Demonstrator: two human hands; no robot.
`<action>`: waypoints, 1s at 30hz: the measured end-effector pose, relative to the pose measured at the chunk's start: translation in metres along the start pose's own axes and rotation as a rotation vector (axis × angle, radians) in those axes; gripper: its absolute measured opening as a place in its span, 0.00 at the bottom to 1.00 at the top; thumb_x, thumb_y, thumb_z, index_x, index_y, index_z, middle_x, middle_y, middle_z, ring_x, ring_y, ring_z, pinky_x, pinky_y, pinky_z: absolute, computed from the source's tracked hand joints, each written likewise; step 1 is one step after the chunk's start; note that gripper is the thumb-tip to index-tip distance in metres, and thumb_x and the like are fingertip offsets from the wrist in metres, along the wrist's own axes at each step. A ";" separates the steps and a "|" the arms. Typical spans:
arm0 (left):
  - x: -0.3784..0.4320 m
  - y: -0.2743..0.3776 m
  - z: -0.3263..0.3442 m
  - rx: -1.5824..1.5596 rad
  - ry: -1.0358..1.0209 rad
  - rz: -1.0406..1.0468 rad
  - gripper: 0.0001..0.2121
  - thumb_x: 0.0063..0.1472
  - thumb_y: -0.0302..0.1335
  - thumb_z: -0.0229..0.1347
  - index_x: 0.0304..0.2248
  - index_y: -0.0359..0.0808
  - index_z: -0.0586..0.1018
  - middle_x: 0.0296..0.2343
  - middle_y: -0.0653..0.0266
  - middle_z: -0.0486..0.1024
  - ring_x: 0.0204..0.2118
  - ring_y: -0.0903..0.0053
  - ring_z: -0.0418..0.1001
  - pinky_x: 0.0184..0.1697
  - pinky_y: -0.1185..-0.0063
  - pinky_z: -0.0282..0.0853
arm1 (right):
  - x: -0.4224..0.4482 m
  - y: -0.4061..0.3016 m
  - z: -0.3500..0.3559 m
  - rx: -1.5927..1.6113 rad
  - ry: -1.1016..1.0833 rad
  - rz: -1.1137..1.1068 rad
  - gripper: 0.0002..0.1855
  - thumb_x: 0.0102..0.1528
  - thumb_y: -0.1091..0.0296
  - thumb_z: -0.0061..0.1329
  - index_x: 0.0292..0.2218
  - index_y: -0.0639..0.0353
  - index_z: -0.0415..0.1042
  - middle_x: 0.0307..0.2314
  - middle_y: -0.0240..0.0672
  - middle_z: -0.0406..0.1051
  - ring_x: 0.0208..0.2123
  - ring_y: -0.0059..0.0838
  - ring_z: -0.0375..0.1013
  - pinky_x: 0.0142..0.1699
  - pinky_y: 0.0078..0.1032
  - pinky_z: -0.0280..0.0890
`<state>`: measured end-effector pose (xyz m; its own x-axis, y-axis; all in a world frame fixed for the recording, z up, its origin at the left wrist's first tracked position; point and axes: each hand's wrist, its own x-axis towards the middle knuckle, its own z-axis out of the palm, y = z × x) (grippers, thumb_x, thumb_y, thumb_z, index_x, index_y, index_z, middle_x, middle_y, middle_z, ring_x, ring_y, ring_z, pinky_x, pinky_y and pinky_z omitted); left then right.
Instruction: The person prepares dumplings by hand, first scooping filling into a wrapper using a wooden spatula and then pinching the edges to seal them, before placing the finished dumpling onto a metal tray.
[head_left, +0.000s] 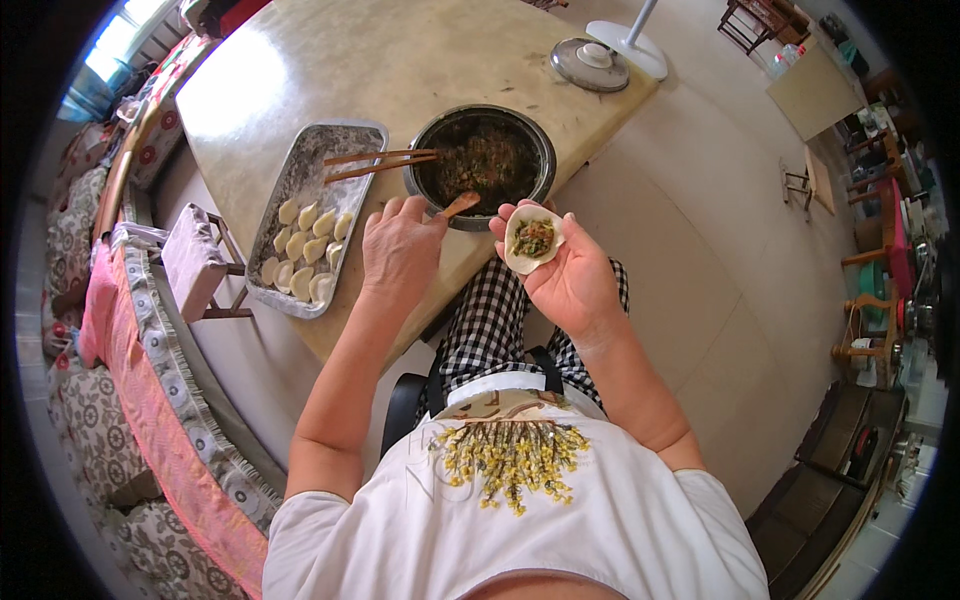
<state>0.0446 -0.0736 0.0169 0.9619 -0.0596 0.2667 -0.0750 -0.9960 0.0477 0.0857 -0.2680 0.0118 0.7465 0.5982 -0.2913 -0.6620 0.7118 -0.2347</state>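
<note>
On the palm of my right hand (568, 281) lies a round dumpling wrapper (529, 257) with chopped green and orange filling at its middle. My left hand (405, 251) is at the near left rim of a round pot (547, 180), its fingers on a small wooden spatula or spoon (460, 203) whose tip shows beyond the thumb. Chopped filling (484, 161) is in the pot. A pair of wooden chopsticks (367, 163) reaches from the pot's left rim over a metal tray (268, 300), where several folded dumplings (296, 245) rest on a floured surface.
The pale table (360, 56) carries a glass pot lid (589, 64) near its far right corner. A white stand base (634, 51) is beside the lid. A cushioned stool (191, 259) stands left of the table, and a fringed sofa cover (172, 390) runs along the left.
</note>
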 end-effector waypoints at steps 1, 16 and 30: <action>0.001 0.008 -0.009 -0.057 0.085 0.026 0.14 0.45 0.25 0.56 0.35 0.41 0.76 0.32 0.64 0.70 0.39 0.70 0.68 0.37 0.72 0.64 | -0.001 0.000 0.000 -0.003 0.001 0.006 0.23 0.62 0.57 0.21 0.47 0.65 0.59 0.46 0.47 0.62 0.50 0.43 0.61 0.53 0.36 0.57; -0.030 0.034 -0.034 -0.390 0.283 0.335 0.10 0.39 0.24 0.58 0.26 0.45 0.76 0.30 0.72 0.69 0.33 0.73 0.67 0.35 0.74 0.62 | -0.020 0.023 -0.001 -0.200 -0.104 0.188 0.23 0.63 0.57 0.21 0.47 0.66 0.58 0.43 0.44 0.64 0.44 0.33 0.66 0.51 0.31 0.62; -0.022 0.031 -0.048 -0.681 0.138 0.330 0.07 0.44 0.23 0.58 0.27 0.38 0.77 0.21 0.67 0.69 0.25 0.72 0.66 0.28 0.77 0.62 | -0.024 0.023 -0.004 -0.598 -0.401 0.178 0.34 0.58 0.40 0.26 0.48 0.64 0.61 0.39 0.32 0.65 0.42 0.18 0.64 0.47 0.23 0.63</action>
<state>0.0083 -0.0998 0.0582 0.8234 -0.2934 0.4858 -0.5409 -0.6647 0.5154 0.0526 -0.2675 0.0100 0.5157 0.8559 -0.0383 -0.6134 0.3377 -0.7139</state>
